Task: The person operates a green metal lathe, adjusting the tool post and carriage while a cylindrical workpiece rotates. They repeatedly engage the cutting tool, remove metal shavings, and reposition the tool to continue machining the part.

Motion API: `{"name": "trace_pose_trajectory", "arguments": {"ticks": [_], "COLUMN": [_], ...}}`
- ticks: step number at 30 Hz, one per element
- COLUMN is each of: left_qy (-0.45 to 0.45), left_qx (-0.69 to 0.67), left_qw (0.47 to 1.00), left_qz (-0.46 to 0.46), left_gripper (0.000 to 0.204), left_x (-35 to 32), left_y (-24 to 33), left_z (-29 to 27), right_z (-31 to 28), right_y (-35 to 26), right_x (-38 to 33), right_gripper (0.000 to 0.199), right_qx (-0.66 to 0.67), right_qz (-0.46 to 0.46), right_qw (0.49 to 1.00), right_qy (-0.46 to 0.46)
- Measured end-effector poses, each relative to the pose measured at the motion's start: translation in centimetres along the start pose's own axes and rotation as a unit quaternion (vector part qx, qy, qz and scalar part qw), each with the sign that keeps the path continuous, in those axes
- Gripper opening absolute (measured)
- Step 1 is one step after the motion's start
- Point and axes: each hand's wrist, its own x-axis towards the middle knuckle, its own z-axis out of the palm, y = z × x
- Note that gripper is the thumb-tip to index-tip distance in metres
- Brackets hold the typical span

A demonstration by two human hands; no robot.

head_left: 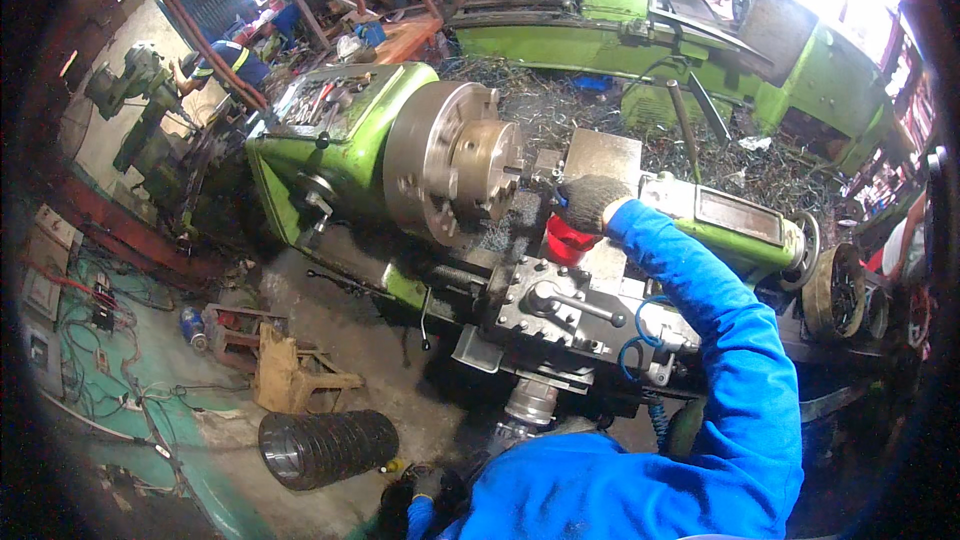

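A large green lathe (340,155) fills the middle of the scene, its headstock on the left and its bed running off to the right, with loose tools lying on top of the headstock. A second green machine (640,30) stands at the far side, and a wide litter of metal swarf (560,105) lies between the two. On the lathe's spindle sits the round steel chuck (455,160), its jaws facing right. Near the middle, the grey carriage apron (560,315) with its black lever hangs off the near side of the bed, and the green tailstock (730,220) with its handwheel sits to the right. On the floor at the near left lies a dark ribbed cylinder (325,448) beside a yellowish wooden stand (290,375), with cables trailing further left. At the far left a person in a blue jacket with a reflective stripe (235,60) bends by a drill press (140,90). The right hand (590,202), in a dark knit glove at the end of a blue sleeve, rests on the grey tool post block (600,162) just right of the chuck, fingers curled over its near edge. A red container (565,240) sits just below that hand. The left hand (430,485), also gloved, is low at the near edge; whether it is holding anything cannot be told.
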Motion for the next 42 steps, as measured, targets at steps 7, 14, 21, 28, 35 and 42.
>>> {"name": "trace_pose_trajectory", "arguments": {"ticks": [7,14,21,28,35,42], "left_qy": [0.123,0.156,0.069,0.087,0.075,0.064], "left_qx": [0.096,-0.059,-0.054,-0.065,0.028,0.044], "left_qw": [0.985,0.986,0.996,0.993,0.995,0.994], "left_qz": [0.078,-0.016,0.027,0.036,0.055,0.076], "left_gripper": [0.03,0.034,0.04,0.036,0.035,0.034], "left_x": [-0.8,0.1,-0.8,1.0,5.9,5.3], "left_y": [0.8,0.3,-0.4,-0.9,2.7,1.6], "left_z": [-2.2,-1.0,-0.2,-1.0,-5.7,-5.9], "right_z": [-1.2,0.5,-0.5,-0.7,3.3,4.1], "right_y": [-0.4,-0.2,-1.9,-0.8,2.4,2.7], "right_x": [-1.1,-0.4,-1.3,-2.0,-2.2,1.6], "right_gripper": [0.038,0.036,0.035,0.04,0.035,0.034], "right_qx": [0.019,0.021,0.003,0.012,0.078,0.068], "right_qz": [0.011,0.005,0.027,-0.032,-0.059,-0.079], "right_qw": [0.999,1.0,0.999,0.999,0.992,0.994], "right_qy": [-0.033,-0.019,-0.018,-0.009,0.085,0.025]}}
